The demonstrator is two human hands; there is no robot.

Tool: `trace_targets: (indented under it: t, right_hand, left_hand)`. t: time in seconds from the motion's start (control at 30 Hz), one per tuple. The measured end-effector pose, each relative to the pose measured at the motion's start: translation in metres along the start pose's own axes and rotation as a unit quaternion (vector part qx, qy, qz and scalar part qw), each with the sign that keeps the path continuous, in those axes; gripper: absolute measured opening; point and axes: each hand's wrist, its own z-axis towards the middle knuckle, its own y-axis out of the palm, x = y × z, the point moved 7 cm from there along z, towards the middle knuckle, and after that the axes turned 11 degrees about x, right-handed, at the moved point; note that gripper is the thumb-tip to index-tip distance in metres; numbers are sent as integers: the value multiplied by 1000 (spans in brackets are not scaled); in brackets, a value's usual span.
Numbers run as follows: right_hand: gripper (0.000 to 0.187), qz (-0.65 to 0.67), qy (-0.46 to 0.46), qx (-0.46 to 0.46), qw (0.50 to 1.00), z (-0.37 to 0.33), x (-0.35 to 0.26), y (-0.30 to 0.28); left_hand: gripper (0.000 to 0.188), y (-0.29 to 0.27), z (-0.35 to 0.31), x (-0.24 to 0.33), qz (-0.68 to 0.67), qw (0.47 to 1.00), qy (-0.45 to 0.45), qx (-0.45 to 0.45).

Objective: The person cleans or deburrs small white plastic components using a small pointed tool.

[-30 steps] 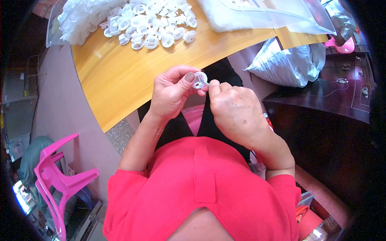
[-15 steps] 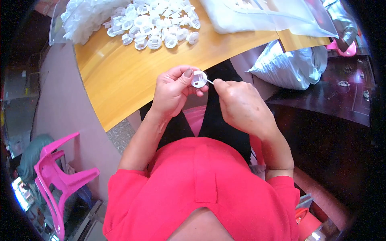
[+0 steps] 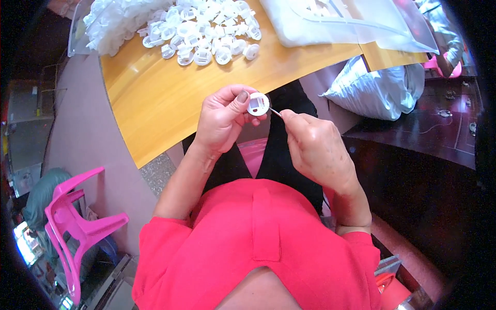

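Note:
Between the thumb and fingers of my left hand [image 3: 225,116] is a round white plastic part [image 3: 259,104] with a square opening, held just off the table's front edge. My right hand [image 3: 318,144] pinches a thin, pale, rod-like tool [image 3: 275,111]. Its tip points at the right rim of the part; whether it touches is too small to tell. Beyond my hands, a heap of similar white plastic parts [image 3: 202,56] lies on the yellow wooden table [image 3: 155,103].
A clear bag of white pieces [image 3: 116,26] stands at the far left. At the far right of the table is a translucent plastic bin [image 3: 305,39]. A grey-white sack [image 3: 369,90] rests on a dark surface [image 3: 423,124]. A pink plastic chair [image 3: 77,222] stands at left.
My right hand has drawn slightly back and to the right with the tool. The part in my left hand has turned a little, its face now more toward me.

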Motion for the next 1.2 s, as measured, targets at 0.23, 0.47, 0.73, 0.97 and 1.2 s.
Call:
trace_targets:
  t: [0.23, 0.47, 0.73, 0.97, 1.2]
  right_hand:
    - [20, -6, 8, -12, 1000, 2, 1, 6]
    - [12, 44, -54, 18, 997, 1, -6, 5]
    - [9, 82, -9, 2, 997, -7, 16, 18]
    - [18, 101, 6, -10, 995, -3, 32, 32]
    - [7, 115, -10, -2, 993, -2, 30, 36]
  left_hand:
    - [20, 1, 0, 7, -13, 1000, 0, -5]
    - [19, -7, -2, 42, 52, 994, 79, 50]
    - [20, 38, 41, 318, 436, 640, 568, 279]
    - [30, 2, 66, 290, 599, 443, 609, 272]
    - [20, -67, 49, 184, 634, 574, 481, 192]
